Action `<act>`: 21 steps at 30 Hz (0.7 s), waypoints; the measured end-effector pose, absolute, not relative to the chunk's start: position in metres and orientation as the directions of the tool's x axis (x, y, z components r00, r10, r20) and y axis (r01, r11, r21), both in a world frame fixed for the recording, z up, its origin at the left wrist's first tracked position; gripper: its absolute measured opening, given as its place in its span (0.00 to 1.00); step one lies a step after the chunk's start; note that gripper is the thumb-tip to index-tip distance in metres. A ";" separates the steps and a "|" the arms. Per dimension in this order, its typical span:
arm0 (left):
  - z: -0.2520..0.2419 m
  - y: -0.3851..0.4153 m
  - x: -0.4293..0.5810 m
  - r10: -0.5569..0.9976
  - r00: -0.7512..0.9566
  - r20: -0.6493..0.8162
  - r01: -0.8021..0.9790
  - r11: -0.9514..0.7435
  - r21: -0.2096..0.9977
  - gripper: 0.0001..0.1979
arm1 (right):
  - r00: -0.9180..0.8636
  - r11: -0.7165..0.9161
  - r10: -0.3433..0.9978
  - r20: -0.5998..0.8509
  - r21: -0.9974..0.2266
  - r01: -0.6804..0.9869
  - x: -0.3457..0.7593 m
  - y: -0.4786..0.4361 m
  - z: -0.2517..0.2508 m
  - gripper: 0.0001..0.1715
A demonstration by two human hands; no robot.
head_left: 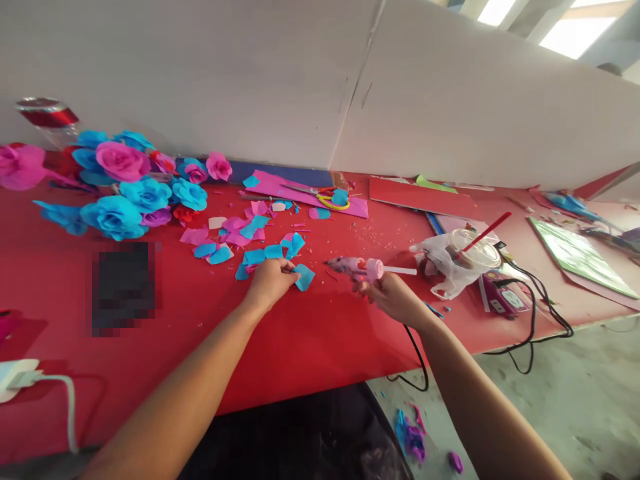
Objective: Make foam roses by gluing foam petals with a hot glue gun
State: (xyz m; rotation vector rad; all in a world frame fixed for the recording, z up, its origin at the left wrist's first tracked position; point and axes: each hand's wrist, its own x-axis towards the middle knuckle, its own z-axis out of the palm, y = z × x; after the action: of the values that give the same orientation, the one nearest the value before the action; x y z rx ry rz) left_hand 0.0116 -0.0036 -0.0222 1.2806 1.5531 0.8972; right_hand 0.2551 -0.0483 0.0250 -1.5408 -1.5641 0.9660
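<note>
At the left edge we see a cut-off white plastic plug (19,380), then a bunch of blue and pink paper flowers (123,180). Our left hand (273,279) pinches a small blue paper petal (305,277) over the red tabletop (295,353); whether it touches, we cannot tell. Our right hand (390,293) grips a pink glue gun (357,268), its handle mostly hidden, left of a lidded clear plastic cup (475,248).

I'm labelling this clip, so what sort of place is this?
Probably a craft workspace: the right hand holds a pink plastic glue gun, the left hand a small blue paper piece, and blue and pink paper flowers cluster on the red-topped table.
</note>
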 end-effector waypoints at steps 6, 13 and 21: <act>-0.024 -0.002 0.008 0.989 0.017 -0.148 0.471 0.123 0.874 0.03 | -0.313 0.122 0.943 -0.108 -0.765 0.632 0.242 -0.058 0.029 0.24; -0.018 -0.003 0.008 0.988 0.065 -0.142 0.563 0.082 0.822 0.03 | -0.388 0.178 0.909 -0.149 -0.705 0.686 0.238 -0.054 0.026 0.24; -0.023 -0.001 0.002 0.979 0.108 -0.172 0.567 0.081 0.820 0.07 | -0.372 0.149 0.915 -0.155 -0.727 0.670 0.237 -0.050 0.024 0.23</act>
State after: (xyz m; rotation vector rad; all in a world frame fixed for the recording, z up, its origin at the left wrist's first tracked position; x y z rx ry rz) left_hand 0.0022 -0.0010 -0.0234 1.5858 1.5585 0.6495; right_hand 0.2373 -0.0500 0.0242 -1.5266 -2.1079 1.0602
